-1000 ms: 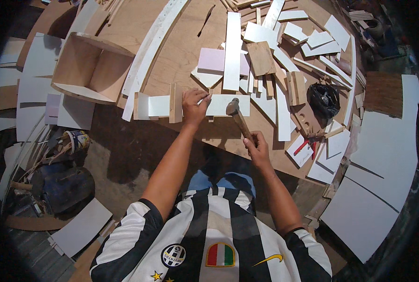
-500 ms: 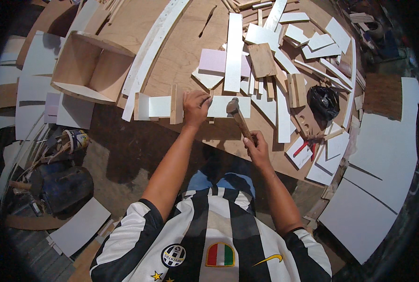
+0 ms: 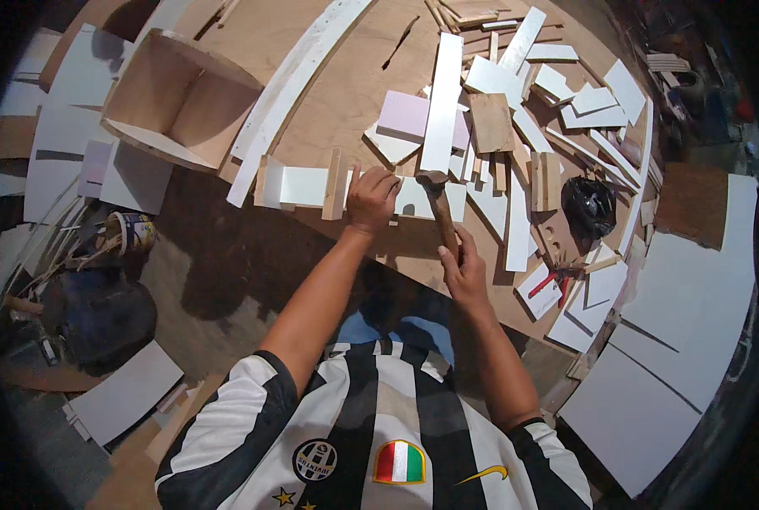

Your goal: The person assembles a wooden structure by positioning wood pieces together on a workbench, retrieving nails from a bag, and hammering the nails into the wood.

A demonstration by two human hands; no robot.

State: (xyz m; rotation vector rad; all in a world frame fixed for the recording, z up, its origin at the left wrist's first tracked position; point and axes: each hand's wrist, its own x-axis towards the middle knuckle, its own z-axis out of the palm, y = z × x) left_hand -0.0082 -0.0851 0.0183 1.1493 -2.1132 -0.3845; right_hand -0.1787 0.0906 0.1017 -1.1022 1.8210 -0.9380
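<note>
In my right hand is a hammer, gripped low on its wooden handle. Its metal head is over the far edge of a narrow white board, toward the right end. My left hand rests at the middle of this board with fingers drawn together; whatever is between the fingertips is too small or hidden to make out. Just left of that hand, an upright wooden crosspiece stands on the board. A wooden end piece closes off its left end.
An open wooden box stands at the left. White and wooden offcuts crowd the table's right side, with a black plastic bag and red-handled pliers. A long white strip lies across the table. Large white panels lie at the far right.
The whole view has shifted slightly. The hammer's head has swung a little toward the far edge of the board, its handle now more upright in the picture. My left hand keeps its place beside the crosspiece.
</note>
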